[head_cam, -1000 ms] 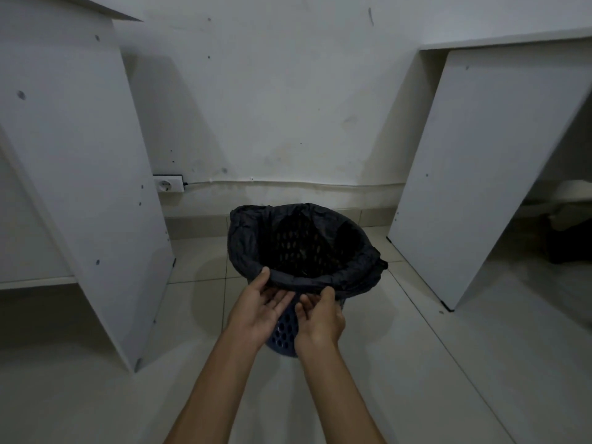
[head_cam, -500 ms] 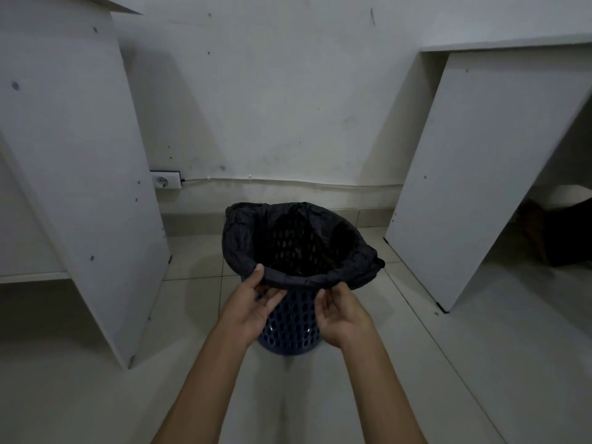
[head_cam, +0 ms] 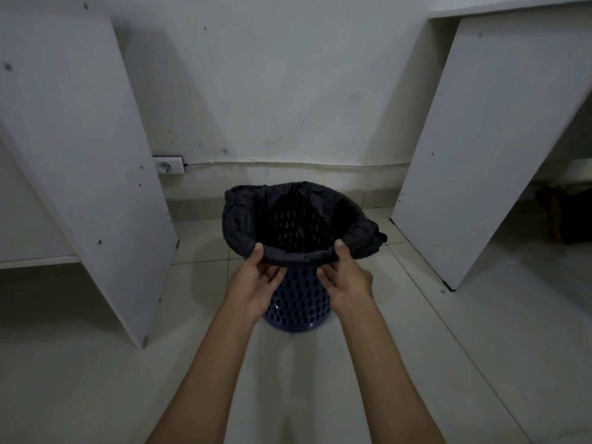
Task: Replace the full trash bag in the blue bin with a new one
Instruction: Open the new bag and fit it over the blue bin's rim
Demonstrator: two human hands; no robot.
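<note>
Tiled floor (head_cam: 416, 347): hands (head_cam: 301, 280) pinching trash bag (head_cam: 243, 216) rim, near side

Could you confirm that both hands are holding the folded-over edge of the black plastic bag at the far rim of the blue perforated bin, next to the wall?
Not quite: the head view shows the left hand and right hand holding the black plastic bag at the near rim of the blue perforated bin, closest to the person.

Between the hands, the bin (head_cam: 296, 304) is dark blue, dotted with oval holes; its bag (head_cam: 243, 219) is black. Beyond, white panels (head_cam: 80, 155), pale floor tiles (head_cam: 448, 347).
</note>
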